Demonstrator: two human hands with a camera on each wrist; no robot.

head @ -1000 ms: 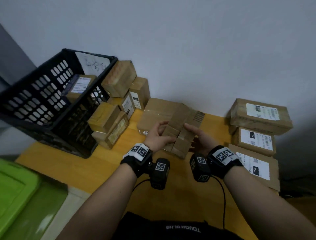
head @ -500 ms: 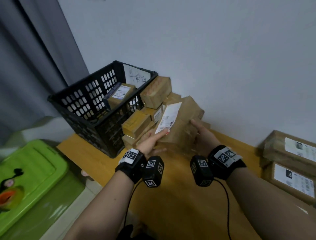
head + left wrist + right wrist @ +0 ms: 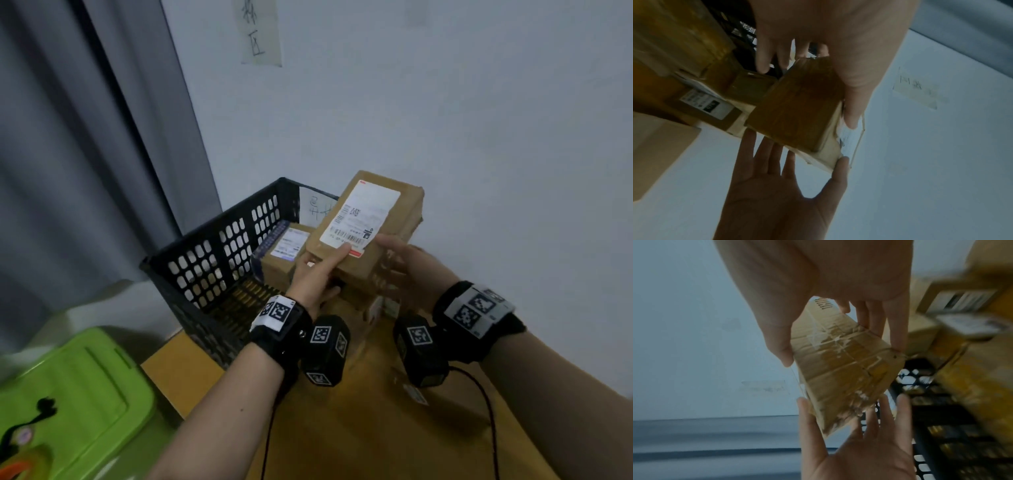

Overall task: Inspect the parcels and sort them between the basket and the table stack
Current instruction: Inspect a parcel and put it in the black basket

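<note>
A brown parcel (image 3: pixel 368 233) is held up in the air above the basket's near-right rim, label side up, gripped at its lower corners by the left hand (image 3: pixel 317 279) and the right hand (image 3: pixel 416 270), thumbs on the label face and fingers beneath. Inspection appears to be under way; its destination is not yet decided. One labelled parcel (image 3: pixel 286 251) already lies in the black basket (image 3: pixel 205 260) at the tabletop's (image 3: pixel 376 428) left edge. More parcels (image 3: pixel 371 301), partly hidden behind the hands, are left unsorted beside the basket.
</note>
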